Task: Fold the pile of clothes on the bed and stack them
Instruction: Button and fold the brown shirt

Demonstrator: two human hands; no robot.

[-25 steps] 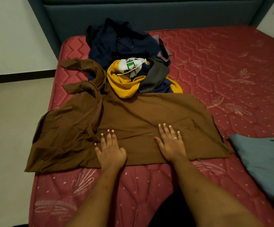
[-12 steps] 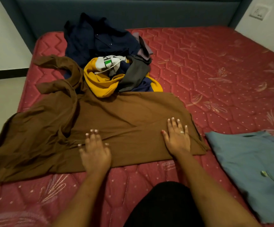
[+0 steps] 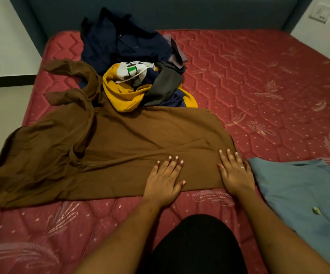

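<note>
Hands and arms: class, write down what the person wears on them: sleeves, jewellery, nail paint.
Neither arm shows a sleeve, watch or bracelet; both are bare to the frame's edge. The right hand carries a thin pale ring on one finger; the left hand has none. The nails look pale.

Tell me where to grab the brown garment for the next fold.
Probably pinch the brown garment at its rumpled left end, coming in from the left. That end lies bunched and loose, with folds to get fingers under; the right part lies flat under the left hand and right hand.
</note>
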